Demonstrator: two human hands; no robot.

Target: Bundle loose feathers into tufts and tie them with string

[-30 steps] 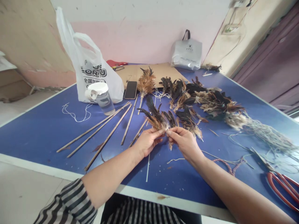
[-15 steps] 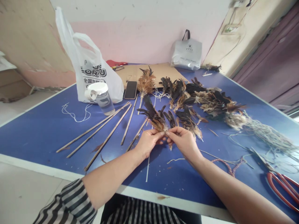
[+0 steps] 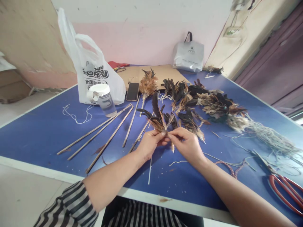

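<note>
A bunch of black and brown feathers [image 3: 158, 117] fans upward from between my hands over the table. My left hand [image 3: 151, 142] pinches its base with thumb and fingers. Close beside it, my right hand [image 3: 186, 142] is closed at the bunch's lower end; what lies between its fingertips is too small to make out. Behind the right hand lie loose dark feathers [image 3: 190, 123]. A tied brown feather bundle [image 3: 148, 84] on a stick rests farther back. A thin white strip [image 3: 150, 171] lies below my left hand.
Several thin sticks [image 3: 110, 138] lie at left by a lidded cup [image 3: 106, 102], a phone [image 3: 132, 91] and a white plastic bag [image 3: 94, 69]. At right are a feather pile [image 3: 215, 105], tangled string [image 3: 272, 135] and red-handled scissors [image 3: 281, 186]. A silver bag [image 3: 188, 56] stands behind.
The feather bunch has turned more upright and its feathers are spread differently. My right fingers have shifted slightly at its base. My left hand stays nearly in place.
</note>
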